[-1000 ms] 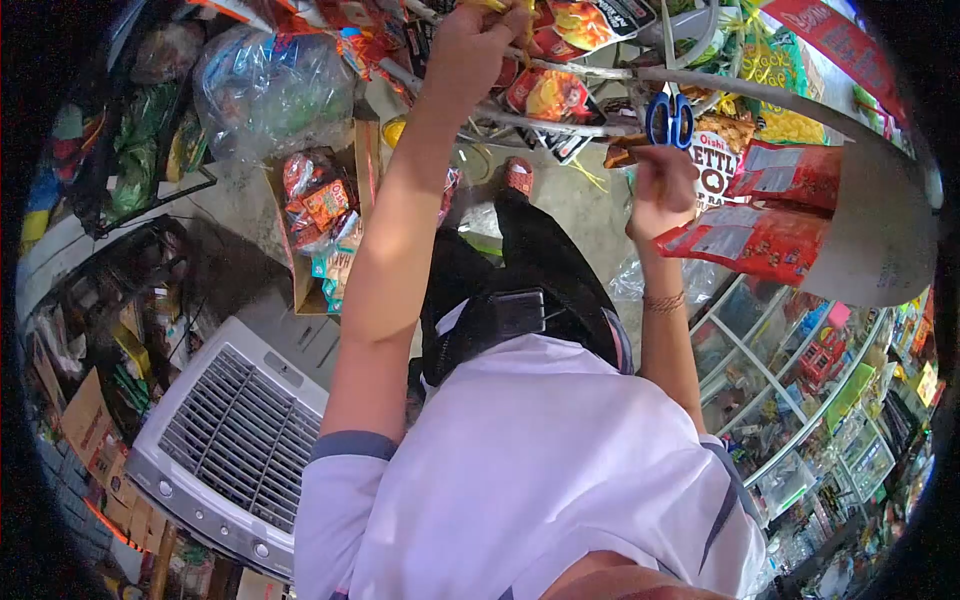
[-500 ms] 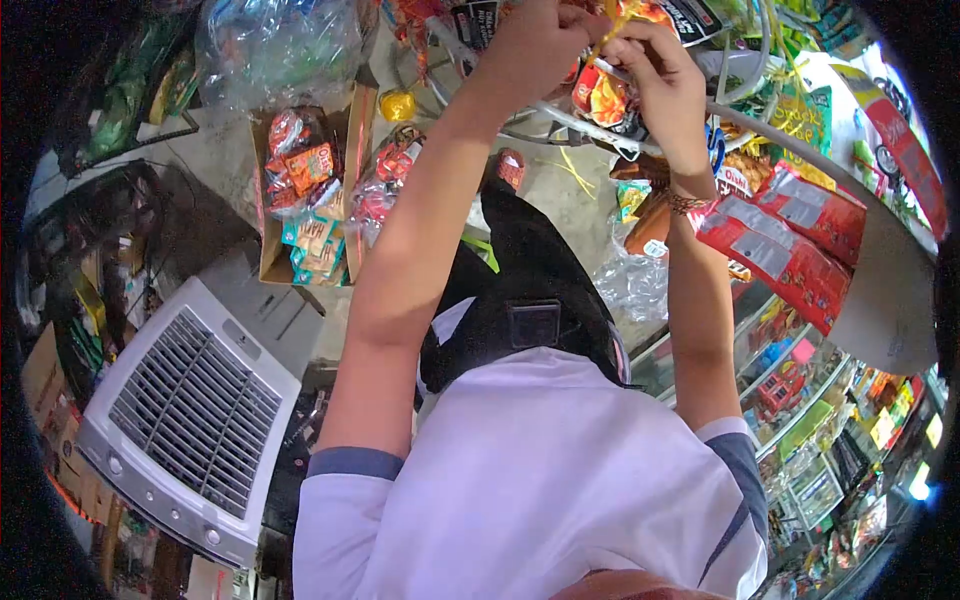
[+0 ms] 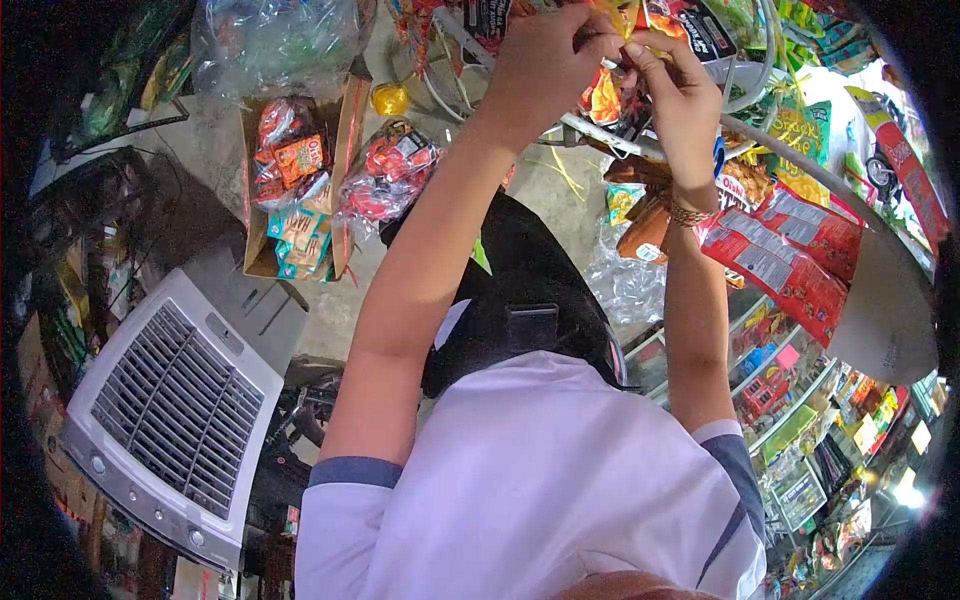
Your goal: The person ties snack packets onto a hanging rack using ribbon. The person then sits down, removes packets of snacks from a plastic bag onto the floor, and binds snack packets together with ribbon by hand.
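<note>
Both of my hands are raised at the top centre, fingertips almost touching. My left hand (image 3: 555,65) is closed, its fingers pinching a yellow strip (image 3: 622,14). Beside it my right hand (image 3: 682,100) has thumb and forefinger pressed together close to the strip's lower end; what it pinches is too small to make out. Under the hands runs a white wire rack (image 3: 605,138). Red and black snack packs (image 3: 602,98) hang there, partly covered by my fingers. A bracelet (image 3: 690,212) circles my right wrist.
An open carton (image 3: 348,150) of snack packs stands on the floor at left, beside bagged red packs (image 3: 392,170). A grey-white slatted appliance (image 3: 180,400) is at lower left. Red packets (image 3: 775,265) hang at right, above glass shelving (image 3: 790,400). A clear plastic bag (image 3: 275,45) lies at upper left.
My right hand has come up from the blue scissors to meet my left hand at the yellow strip. The view has shifted, and the carton and appliance appear farther left.
</note>
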Motion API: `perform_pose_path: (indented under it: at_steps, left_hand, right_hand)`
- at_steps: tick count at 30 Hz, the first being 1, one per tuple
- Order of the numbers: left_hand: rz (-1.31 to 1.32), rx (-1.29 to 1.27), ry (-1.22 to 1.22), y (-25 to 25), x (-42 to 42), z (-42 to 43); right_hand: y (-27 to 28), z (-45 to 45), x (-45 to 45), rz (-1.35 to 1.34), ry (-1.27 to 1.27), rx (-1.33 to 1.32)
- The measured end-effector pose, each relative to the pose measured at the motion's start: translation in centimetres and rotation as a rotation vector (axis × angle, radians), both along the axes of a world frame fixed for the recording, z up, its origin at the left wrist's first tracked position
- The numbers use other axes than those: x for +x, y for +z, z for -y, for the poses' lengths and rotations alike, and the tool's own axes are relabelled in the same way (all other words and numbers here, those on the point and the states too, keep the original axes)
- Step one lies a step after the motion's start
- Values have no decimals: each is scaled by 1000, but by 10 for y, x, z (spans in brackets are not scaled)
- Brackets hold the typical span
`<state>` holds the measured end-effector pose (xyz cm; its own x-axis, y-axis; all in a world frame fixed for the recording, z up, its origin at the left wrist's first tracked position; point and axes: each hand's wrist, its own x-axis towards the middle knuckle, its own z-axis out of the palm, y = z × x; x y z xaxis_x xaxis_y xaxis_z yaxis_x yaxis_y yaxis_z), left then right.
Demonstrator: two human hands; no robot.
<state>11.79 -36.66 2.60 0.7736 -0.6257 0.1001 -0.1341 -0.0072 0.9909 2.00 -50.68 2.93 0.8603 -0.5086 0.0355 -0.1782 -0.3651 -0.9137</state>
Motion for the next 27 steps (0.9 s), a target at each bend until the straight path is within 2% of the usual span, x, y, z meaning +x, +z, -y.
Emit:
perform_pose_path:
  at_steps: [2, 5, 8, 11, 15, 20, 23, 27]
  left_hand:
    - [11, 139, -50, 4, 2, -3]
    - [14, 96, -10, -3, 0, -2]
    - [-143, 116, -12, -2, -5, -3]
    - [-97, 89, 27, -1, -8, 1]
    - [77, 48, 35, 4, -5, 2]
    - [412, 84, 80, -3, -5, 7]
    - [480, 57, 106, -6, -9, 11]
    - [390, 33, 76, -5, -9, 10]
  right_hand:
    - [-3, -4, 0, 55, -10, 20]
    - [5, -11, -1, 70, -28, -81]
    - [14, -14, 1, 39, 19, -428]
    - [19, -15, 3, 51, 20, -432]
    - [27, -5, 5, 84, 87, -701]
    - [34, 1, 4, 29, 180, -763]
    - [29, 4, 2, -18, 139, -708]
    - [20, 14, 0, 4, 145, -496]
